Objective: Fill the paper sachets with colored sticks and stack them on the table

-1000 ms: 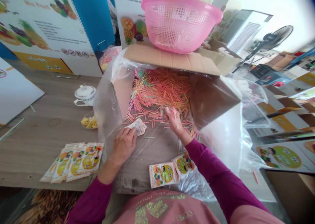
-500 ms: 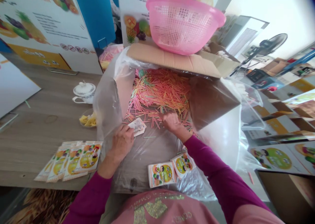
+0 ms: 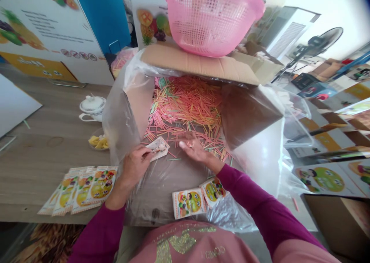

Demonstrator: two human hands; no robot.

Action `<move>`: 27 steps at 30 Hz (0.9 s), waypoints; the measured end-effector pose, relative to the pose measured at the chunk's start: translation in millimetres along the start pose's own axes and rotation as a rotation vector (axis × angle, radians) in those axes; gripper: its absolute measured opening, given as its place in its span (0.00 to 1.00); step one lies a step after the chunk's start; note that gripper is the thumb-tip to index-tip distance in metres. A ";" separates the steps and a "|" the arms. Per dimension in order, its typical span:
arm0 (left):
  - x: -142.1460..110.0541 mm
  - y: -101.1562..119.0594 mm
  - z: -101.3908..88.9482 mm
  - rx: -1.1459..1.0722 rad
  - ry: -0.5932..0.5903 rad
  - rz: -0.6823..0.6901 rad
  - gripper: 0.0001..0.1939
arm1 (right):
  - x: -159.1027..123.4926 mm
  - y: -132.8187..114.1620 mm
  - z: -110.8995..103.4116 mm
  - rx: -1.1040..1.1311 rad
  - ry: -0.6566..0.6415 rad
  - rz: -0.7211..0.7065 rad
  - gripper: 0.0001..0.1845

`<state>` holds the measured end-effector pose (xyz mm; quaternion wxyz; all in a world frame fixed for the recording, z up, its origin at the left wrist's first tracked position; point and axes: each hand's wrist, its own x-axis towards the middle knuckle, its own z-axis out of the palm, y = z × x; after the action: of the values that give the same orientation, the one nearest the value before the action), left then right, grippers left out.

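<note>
My left hand (image 3: 135,166) pinches a small printed packet (image 3: 157,147) over the clear plastic sheet (image 3: 170,178). My right hand (image 3: 193,148) hovers just right of it, fingers curled around a few coloured sticks at the near edge of the stick pile (image 3: 187,105). The pile of pink, yellow and green sticks fills an open, plastic-lined cardboard box (image 3: 248,113). Two printed packets (image 3: 198,199) lie on the plastic near my chest.
A pink basket (image 3: 212,18) sits on the box's far flap. A row of printed packets (image 3: 81,188) lies on the wooden table (image 3: 43,155) at left, near a white lidded sugar bowl (image 3: 91,107) and a dish of yellow snacks (image 3: 98,141). Boxes and a fan stand at right.
My right hand has drawn back from the stick pile toward the packet in my left hand. My left hand and its packet shifted slightly left.
</note>
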<state>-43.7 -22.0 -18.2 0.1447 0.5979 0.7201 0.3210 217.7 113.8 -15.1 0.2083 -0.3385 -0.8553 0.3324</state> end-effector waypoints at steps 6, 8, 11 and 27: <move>-4.1 -0.8 -5.7 -0.267 0.166 0.027 0.10 | -4.3 -14.8 -2.4 -0.242 -0.056 0.101 0.25; -5.0 8.2 -10.8 -0.339 0.225 0.038 0.09 | -1.2 -29.5 -15.4 -0.102 0.018 0.031 0.30; -4.9 28.6 -14.3 -0.463 0.201 0.020 0.08 | 5.3 -56.0 -29.6 0.100 0.077 -0.092 0.37; -7.5 67.1 33.8 -1.210 -0.025 -0.202 0.15 | 9.7 -87.9 -34.0 0.473 -0.131 -0.264 0.41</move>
<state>29.7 -14.1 -2.3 0.4968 0.3422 0.4616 0.6504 192.0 87.0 72.1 0.2672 -0.1437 -0.8023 0.5141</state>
